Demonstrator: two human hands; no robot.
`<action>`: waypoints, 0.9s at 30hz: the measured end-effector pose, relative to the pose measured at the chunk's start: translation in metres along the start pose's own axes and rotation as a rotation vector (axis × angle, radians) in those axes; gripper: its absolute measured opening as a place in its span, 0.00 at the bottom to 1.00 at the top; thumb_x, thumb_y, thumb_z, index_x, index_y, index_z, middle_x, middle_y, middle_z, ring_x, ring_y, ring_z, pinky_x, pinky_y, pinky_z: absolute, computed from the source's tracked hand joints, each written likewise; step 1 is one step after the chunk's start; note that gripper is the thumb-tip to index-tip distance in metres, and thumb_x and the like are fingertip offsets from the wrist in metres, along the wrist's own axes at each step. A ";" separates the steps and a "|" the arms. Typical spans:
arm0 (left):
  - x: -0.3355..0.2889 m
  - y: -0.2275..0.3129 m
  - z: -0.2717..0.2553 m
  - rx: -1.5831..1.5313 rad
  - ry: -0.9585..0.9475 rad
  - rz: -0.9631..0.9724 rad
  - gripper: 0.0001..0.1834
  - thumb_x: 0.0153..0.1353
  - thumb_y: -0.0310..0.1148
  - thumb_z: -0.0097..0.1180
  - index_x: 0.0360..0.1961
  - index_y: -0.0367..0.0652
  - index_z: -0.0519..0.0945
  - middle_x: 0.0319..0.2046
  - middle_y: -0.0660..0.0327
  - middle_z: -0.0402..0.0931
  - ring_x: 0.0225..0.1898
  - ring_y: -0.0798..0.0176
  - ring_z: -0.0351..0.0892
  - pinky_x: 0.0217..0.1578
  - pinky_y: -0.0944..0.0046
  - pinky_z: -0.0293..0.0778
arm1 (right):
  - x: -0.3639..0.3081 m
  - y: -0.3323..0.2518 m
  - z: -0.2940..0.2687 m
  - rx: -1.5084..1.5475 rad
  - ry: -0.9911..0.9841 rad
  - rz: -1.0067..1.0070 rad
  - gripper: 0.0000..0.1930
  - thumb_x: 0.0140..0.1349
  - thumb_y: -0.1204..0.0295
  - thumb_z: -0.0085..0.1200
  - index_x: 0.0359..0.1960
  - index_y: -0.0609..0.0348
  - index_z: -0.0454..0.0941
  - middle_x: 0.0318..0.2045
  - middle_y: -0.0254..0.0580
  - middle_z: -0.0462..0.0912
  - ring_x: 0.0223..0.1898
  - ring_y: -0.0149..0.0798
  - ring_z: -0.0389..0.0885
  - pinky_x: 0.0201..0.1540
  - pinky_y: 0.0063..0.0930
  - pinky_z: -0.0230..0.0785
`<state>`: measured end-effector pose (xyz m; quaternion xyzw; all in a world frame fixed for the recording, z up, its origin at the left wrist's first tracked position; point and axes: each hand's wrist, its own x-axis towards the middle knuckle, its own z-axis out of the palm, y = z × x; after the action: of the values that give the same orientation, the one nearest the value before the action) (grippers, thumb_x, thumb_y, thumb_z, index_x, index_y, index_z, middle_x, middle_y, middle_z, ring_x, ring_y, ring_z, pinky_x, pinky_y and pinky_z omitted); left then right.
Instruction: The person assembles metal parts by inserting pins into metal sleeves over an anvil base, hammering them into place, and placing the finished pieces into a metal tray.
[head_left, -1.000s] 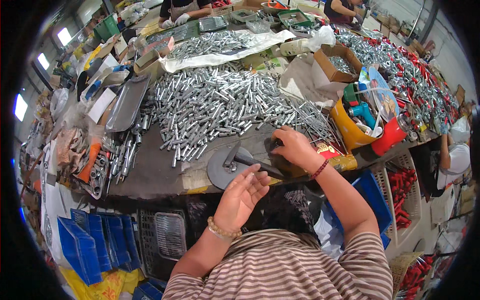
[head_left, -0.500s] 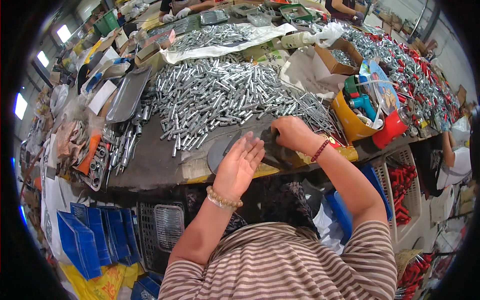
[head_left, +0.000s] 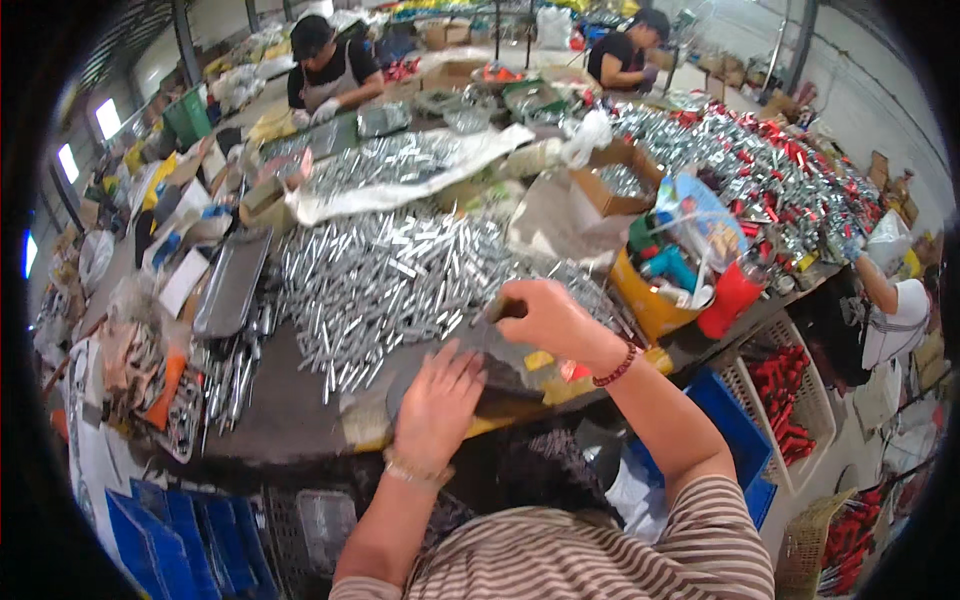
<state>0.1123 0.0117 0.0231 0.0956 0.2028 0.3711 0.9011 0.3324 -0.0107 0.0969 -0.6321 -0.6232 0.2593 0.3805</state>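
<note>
My left hand (head_left: 438,405) has its palm down at the front of the dark worktable, fingers stretched out and slightly blurred. It partly covers a dark rounded flat piece (head_left: 402,388). To its right, my right hand (head_left: 548,322) is closed, thumb and forefinger curled together around something dark that I cannot make out. Both hands are just in front of a large heap of shiny metal tubes and rods (head_left: 400,270). Thinner rods (head_left: 600,290) lie beyond the right hand.
A yellow bucket (head_left: 645,300) with a teal tool and a red bottle (head_left: 733,297) stand at right. An open cardboard box (head_left: 610,185) is behind them. At left lies a grey tray (head_left: 232,285). Blue bins (head_left: 190,540) are below. Two co-workers sit across the table; another person is at far right.
My left hand has turned from palm showing to back showing and lowered toward the table. My right hand stays closed. The view has tilted up, bringing the co-workers across into sight.
</note>
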 end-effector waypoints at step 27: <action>-0.050 0.109 -0.109 2.144 0.834 1.061 0.33 0.66 0.43 0.59 0.68 0.36 0.70 0.64 0.47 0.72 0.71 0.39 0.64 0.70 0.38 0.56 | 0.321 0.052 0.021 0.388 0.214 0.223 0.33 0.58 0.68 0.67 0.64 0.66 0.68 0.30 0.40 0.81 0.30 0.40 0.81 0.29 0.35 0.76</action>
<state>-0.0364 0.0557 -0.0251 0.7209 0.6052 0.3372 -0.0194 0.3748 0.3124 0.0900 -0.6362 -0.4441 0.3459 0.5276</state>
